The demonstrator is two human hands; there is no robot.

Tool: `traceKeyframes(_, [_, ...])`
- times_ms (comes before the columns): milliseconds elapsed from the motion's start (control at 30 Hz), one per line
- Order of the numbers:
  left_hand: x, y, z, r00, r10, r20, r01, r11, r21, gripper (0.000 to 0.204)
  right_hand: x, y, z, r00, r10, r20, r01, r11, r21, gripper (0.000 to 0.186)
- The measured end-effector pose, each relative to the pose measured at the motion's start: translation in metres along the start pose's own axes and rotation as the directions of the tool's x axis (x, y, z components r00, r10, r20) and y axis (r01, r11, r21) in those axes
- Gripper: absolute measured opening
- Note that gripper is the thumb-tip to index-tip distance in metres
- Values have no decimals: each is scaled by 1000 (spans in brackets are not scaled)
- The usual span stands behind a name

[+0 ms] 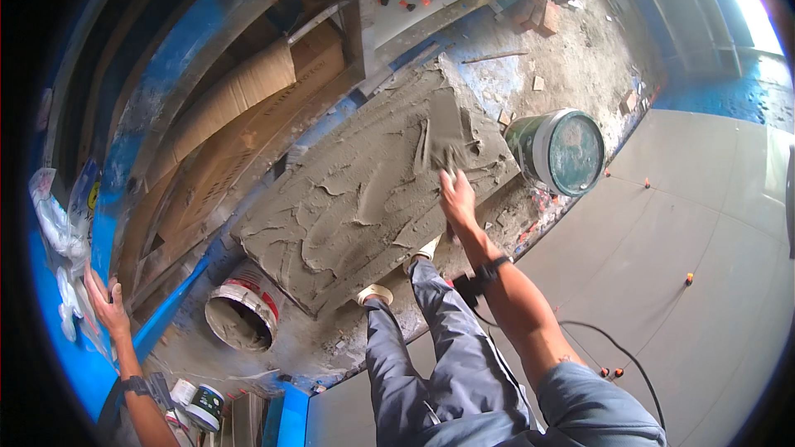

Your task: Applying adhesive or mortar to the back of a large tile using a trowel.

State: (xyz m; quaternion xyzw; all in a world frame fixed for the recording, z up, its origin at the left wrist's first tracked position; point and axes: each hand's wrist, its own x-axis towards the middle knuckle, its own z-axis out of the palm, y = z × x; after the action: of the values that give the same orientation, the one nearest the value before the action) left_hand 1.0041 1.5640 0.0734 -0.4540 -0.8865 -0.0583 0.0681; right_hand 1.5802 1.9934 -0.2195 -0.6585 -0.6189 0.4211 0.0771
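My right hand point(457, 195) is stretched forward, shut on the handle of a trowel point(445, 132) whose flat blade lies on wet grey mortar. The mortar covers a large rectangular tile point(364, 199) lying on the floor in front of my shoes. My left hand point(106, 302) is out to the far left, fingers spread, pressed flat against a blue wall point(62, 356). It holds nothing. Both wrists wear dark bands.
A white bucket point(244, 310) with mortar stands left of my feet. A green-and-white bucket point(563, 151) lies beside the tile's right end. Laid grey floor tiles point(687, 215) with orange spacers are to the right. Cardboard sheets point(240, 116) lean at left. A black cable point(613, 348) crosses the floor.
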Motion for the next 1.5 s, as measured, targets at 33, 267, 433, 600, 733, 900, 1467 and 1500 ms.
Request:
traceKeyframes(33, [0, 1, 0, 1000, -16, 0, 16, 1000, -16, 86, 14, -23, 6, 1000, 16, -9, -17, 994, -106, 45])
traceKeyframes(267, [-3, -6, 2, 999, 38, -25, -34, 989, 141, 86, 30, -37, -10, 975, 192, -112, -213, 950, -227, 50])
traceKeyframes(433, [3, -1, 2, 998, 64, -16, -59, 979, 194, 84, -17, 35, -50, 938, 312, -154, -341, 913, -224, 51])
traceKeyframes(600, [1, -3, 2, 998, 46, -43, -38, 986, 165, 82, -62, 73, -51, 879, 455, -141, -454, 890, 43, 43])
traceKeyframes(733, [-1, -6, -1, 999, 33, -31, -27, 985, 170, 82, -70, 59, -15, 826, 547, 138, -406, 407, 818, 31])
traceKeyframes(900, [-1, -10, 4, 999, 31, -19, -29, 994, 108, 78, -12, -5, 48, 894, 295, 338, -255, -286, 924, 31])
traceKeyframes(1467, [-2, 0, -8, 996, 60, -58, -45, 972, 231, 89, 43, -57, 17, 999, -26, -43, 12, 958, -288, 40])
traceKeyframes(1500, [-1, 0, -6, 996, 61, -68, -45, 977, 207, 88, 46, -47, 2, 997, -38, -69, 14, 945, -328, 40])
